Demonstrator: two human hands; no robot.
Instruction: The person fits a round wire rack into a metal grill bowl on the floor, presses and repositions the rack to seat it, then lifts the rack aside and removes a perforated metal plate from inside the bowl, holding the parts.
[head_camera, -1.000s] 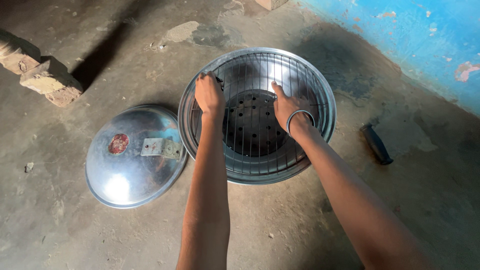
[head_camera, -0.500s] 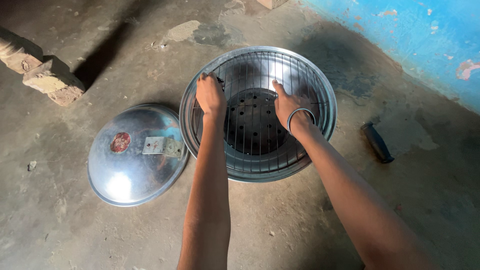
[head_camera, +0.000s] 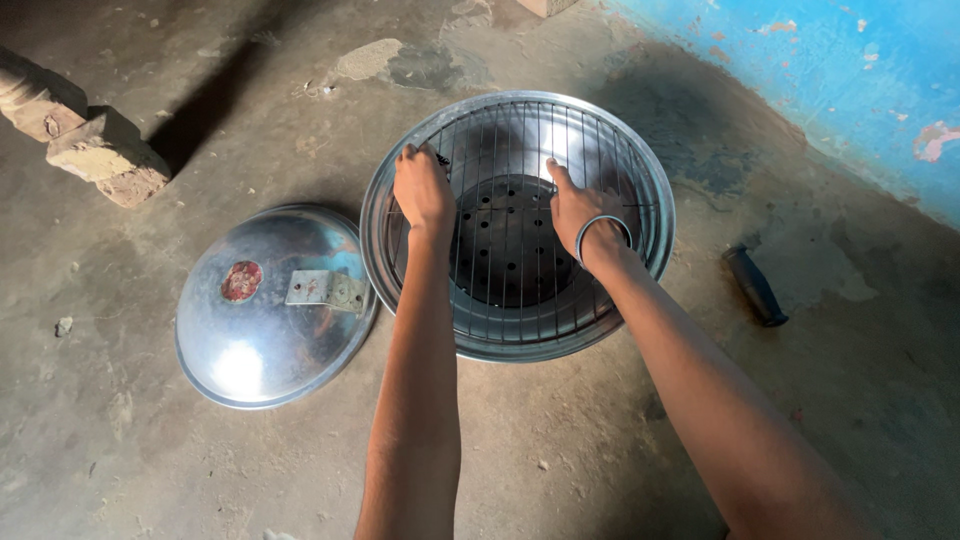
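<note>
My own arms cover much of what I would like to see: the left forearm hides the near left edge of the wire grate (head_camera: 520, 240), and the right wrist, with its metal bangle (head_camera: 603, 232), blocks the right middle part. The undersides of my fingers are out of sight, so I cannot tell for sure how far they hook through the wires. My arms are cut off at the bottom edge.

The grate lies flat inside the round metal grill bowl (head_camera: 655, 185), which sits on the concrete floor (head_camera: 150, 470). Below the wires I can make out a dark plate with holes (head_camera: 505, 255). My left hand (head_camera: 422, 188) rests on the grate's left side, fingers curled together over the wires near the rim. My right hand (head_camera: 572, 205) lies on the grate right of centre, fingers close together and pressed down on the wires, pointing away from me.

The grate's wires run lengthwise away from me, toward the blue wall (head_camera: 850, 90).

The domed lid (head_camera: 265, 310) lies just left of the bowl, its edge touching or nearly touching it. A dark handle (head_camera: 755, 286) lies on the floor to the right, apart from the bowl. Bricks (head_camera: 85, 135) sit at upper left.
</note>
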